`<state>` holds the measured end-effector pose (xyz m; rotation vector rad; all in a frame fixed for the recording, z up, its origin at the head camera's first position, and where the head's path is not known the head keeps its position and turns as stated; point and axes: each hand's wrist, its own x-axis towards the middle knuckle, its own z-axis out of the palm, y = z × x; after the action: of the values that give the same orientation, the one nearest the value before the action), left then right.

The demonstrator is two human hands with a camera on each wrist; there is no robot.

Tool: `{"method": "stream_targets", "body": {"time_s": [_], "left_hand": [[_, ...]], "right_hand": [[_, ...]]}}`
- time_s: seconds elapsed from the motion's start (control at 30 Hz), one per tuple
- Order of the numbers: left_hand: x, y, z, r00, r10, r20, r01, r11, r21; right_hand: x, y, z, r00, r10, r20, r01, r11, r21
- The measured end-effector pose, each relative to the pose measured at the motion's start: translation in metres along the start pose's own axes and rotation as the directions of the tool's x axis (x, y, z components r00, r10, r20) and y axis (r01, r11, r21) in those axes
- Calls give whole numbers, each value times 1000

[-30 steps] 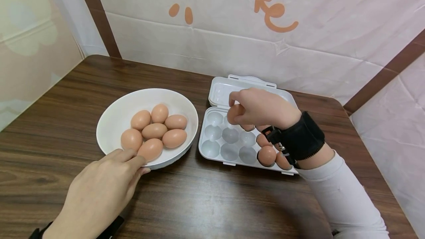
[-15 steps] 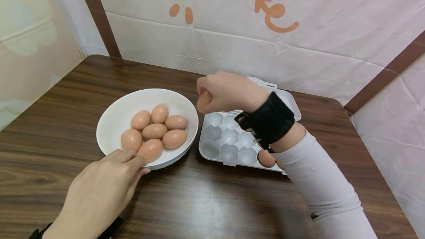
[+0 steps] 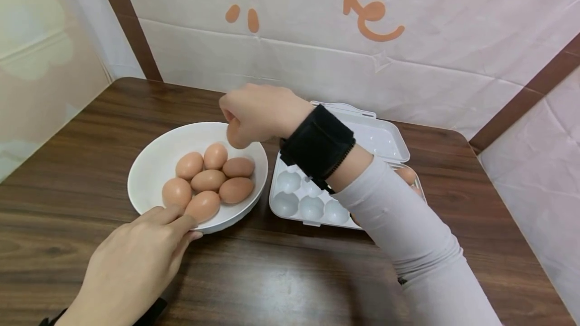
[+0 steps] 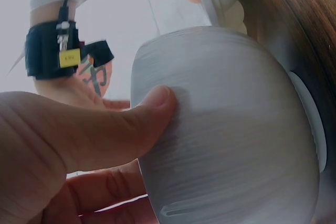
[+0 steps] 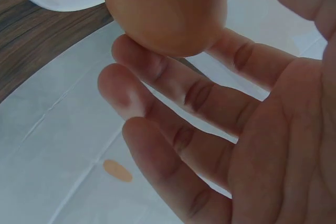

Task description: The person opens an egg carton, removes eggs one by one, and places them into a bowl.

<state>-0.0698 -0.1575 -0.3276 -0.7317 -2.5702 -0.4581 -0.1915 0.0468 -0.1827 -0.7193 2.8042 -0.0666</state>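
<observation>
My left hand point(image 3: 136, 255) grips the near rim of a white bowl point(image 3: 151, 165); in the left wrist view the thumb point(image 4: 152, 106) presses on the bowl's outer wall, fingers on the inner side. Several brown eggs point(image 3: 208, 180) lie in the bowl. Above its far right rim my right hand point(image 3: 265, 109) holds one more egg point(image 3: 236, 135). The right wrist view shows this egg point(image 5: 165, 11) between the thumb and fingertips, the other fingers spread below it. To the right stands a white egg carton point(image 3: 286, 205) with its lid point(image 3: 385, 137) folded back, partly hidden by my right forearm.
Vacant round cups point(image 3: 311, 209) show at the carton's left, and an egg point(image 3: 405, 175) sits at its right end. The dark wooden table point(image 3: 272, 275) meets a printed cloth wall point(image 3: 317, 59) at the back. Black bands point(image 3: 319, 140) wrap the wrists.
My right hand has moved left with the egg, from over the carton to over the bowl's far right rim. My left hand keeps its grip on the bowl.
</observation>
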Motion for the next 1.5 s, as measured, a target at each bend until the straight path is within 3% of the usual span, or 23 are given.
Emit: {"method": "stream_targets", "body": {"time_s": [0.2, 0.43, 0.63, 1.07, 1.5], "left_hand": [[-2, 0, -1, 1000, 8, 4, -8, 1000, 8], [-4, -2, -5, 1000, -3, 16, 3, 1000, 22], [-4, -1, -5, 1000, -12, 27, 11, 1000, 17], [-3, -1, -4, 999, 18, 38, -19, 999, 26], [-1, -1, -5, 999, 34, 39, -35, 999, 29]], "right_hand": [[15, -17, -9, 1000, 6, 9, -6, 1000, -5], [33, -35, -11, 997, 13, 81, -9, 999, -52], [46, -41, 1, 994, -7, 108, 12, 999, -48], [57, -46, 34, 987, 35, 157, -36, 999, 4], [62, -48, 52, 990, 48, 130, -49, 999, 11]]}}
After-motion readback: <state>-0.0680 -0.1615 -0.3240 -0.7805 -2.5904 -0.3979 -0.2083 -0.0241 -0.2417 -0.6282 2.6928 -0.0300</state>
